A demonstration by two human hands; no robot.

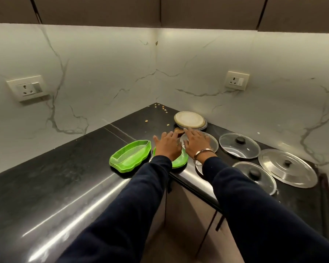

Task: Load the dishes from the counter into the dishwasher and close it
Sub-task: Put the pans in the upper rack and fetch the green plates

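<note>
Over the corner of the black table (46, 186), both hands reach forward with fingers spread and fairly straight. The left hand (166, 146) hovers above a green tray (180, 160), and the right hand (197, 142) lies over a glass lid (212, 142); neither grip has closed on anything, though whether the fingertips touch the things under them cannot be told. A small brown thing (179, 131) sits between the hands and the plates (190, 120), which are stacked near the wall.

By the look of it, the task has hardly begun. A stack of green trays (129, 155) lies left of the hands, and to the right are two more glass lids (239, 146) (254, 175) and a steel lid (287, 168), all on the table. The dishwasher is not in view, so nothing can be said of its load or door. Every dish seen is left to carry.

No brand, label or writing can be read anywhere, including on the two wall sockets (28, 88) (236, 80).
</note>
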